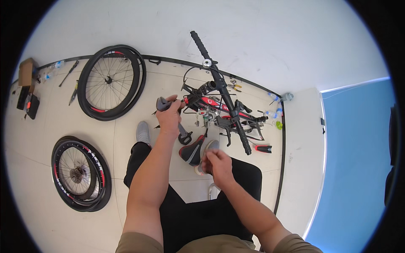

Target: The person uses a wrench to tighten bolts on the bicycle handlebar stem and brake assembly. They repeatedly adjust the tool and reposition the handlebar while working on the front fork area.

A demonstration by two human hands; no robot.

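My left hand (pixel 169 116) grips a grey bar-shaped part (pixel 162 103), held upright at a slant, with a black fitting (pixel 184 137) at or behind its lower end, beside the bicycle's red-and-black frame (pixel 209 101). My right hand (pixel 217 166) has its fingers curled together below that, in front of my shoe; whether they hold anything is too hidden to tell. Between my hands lies a black saddle (pixel 190 152) with red edging and a grey stripe. The black handlebar (pixel 198 44) with a silver bell (pixel 206 63) lies across the frame, cables and brake levers attached.
Wheels with tyres lie at the upper left (pixel 133 97) and lower left (pixel 103 192). Tools (pixel 74 90), a cardboard box (pixel 27 71) and bottles (pixel 58 64) lie along the left wall side. More bottles (pixel 278 111) and a red-and-black part (pixel 263 148) lie right of the frame.
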